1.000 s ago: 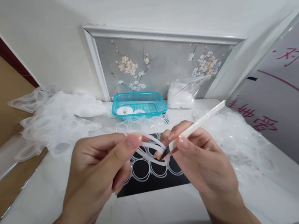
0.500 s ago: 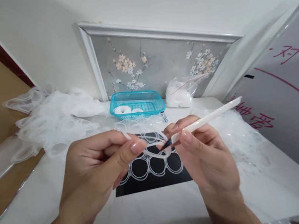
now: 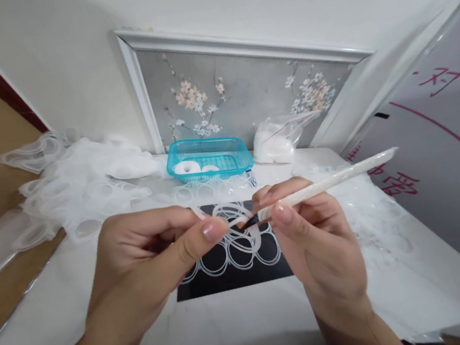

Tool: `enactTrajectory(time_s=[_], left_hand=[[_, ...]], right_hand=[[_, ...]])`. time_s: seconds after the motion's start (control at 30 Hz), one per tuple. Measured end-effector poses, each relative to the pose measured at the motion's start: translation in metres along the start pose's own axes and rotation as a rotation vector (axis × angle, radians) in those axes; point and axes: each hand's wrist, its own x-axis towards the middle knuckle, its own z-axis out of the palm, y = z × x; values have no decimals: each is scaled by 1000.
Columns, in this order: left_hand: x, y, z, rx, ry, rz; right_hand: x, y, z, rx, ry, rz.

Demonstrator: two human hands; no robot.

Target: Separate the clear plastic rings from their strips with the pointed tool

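Observation:
Between thumb and fingers, my left hand (image 3: 157, 264) pinches translucent white plastic rings (image 3: 254, 241). Their loops stick out toward the right. My right hand (image 3: 317, 234) grips a slim white-handled craft knife (image 3: 326, 181), its handle slanting up to the right. The dark pointed tip meets the rings close to my left thumb; whether it cuts into them I cannot tell. Below both hands lies a black mat (image 3: 233, 284) with rows of joined translucent rings (image 3: 213, 258) on it, partly hidden by my fingers.
At the back stands a turquoise basket (image 3: 233, 163) with white rings inside. A clear bag of white material (image 3: 273, 146) sits beside it. Translucent ring sheets (image 3: 81, 189) pile up at the left, and more clear plastic (image 3: 371, 220) lies right. A whiteboard (image 3: 436, 164) borders the right side.
The knife tip has moved slightly left, closer to my left thumb, and its handle reaches farther right. The held rings have turned and sagged a little.

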Motion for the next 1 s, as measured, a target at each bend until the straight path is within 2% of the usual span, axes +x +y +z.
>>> enactTrajectory(time_s=[0.1, 0.2, 0.4, 0.5, 0.57, 0.63, 1.0], left_hand=[[0, 0, 4, -5, -21, -87], [1, 0, 6, -3, -104, -163], [6, 1, 6, -3, -250, -154], [9, 0, 4, -107, -324, -222], [11, -1, 1, -175, -311, -281], [13, -2, 0, -234, -239, -305], [11, -2, 3, -357, -115, -259]], right_hand=[[0, 0, 1, -20, 1, -4], [0, -1, 2, -26, 0, -26], [-1, -1, 3, -34, -40, 21], [-2, 0, 3, -34, -62, 48], [-2, 2, 3, -50, -69, 45], [-2, 3, 3, -58, -85, 51], [-1, 2, 4, -70, -165, 54]])
